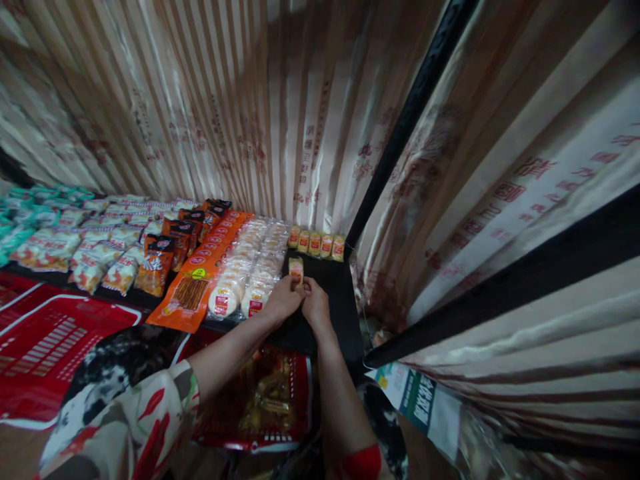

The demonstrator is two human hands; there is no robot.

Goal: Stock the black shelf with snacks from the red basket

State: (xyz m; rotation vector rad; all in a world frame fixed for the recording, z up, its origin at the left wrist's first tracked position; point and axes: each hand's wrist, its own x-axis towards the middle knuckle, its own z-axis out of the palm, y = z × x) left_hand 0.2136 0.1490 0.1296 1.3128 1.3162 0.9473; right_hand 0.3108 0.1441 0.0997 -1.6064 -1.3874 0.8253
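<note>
My left hand (283, 298) and my right hand (313, 302) meet over a black shelf (334, 293), both pinched on one small yellow-and-red snack packet (297, 269) held upright. Behind it, a row of several like packets (317, 244) stands along the shelf's back edge. Left of my hands lie clear packs of round white rice crackers (250, 263).
Orange snack bags (200, 273), dark orange packets (173, 250) and white and teal packets (75, 233) fill the shelf leftward. A red basket (260, 400) with golden packets sits below my arms, another red basket (45, 347) at left. Striped cloth hangs behind; a black pole (400, 127) rises at right.
</note>
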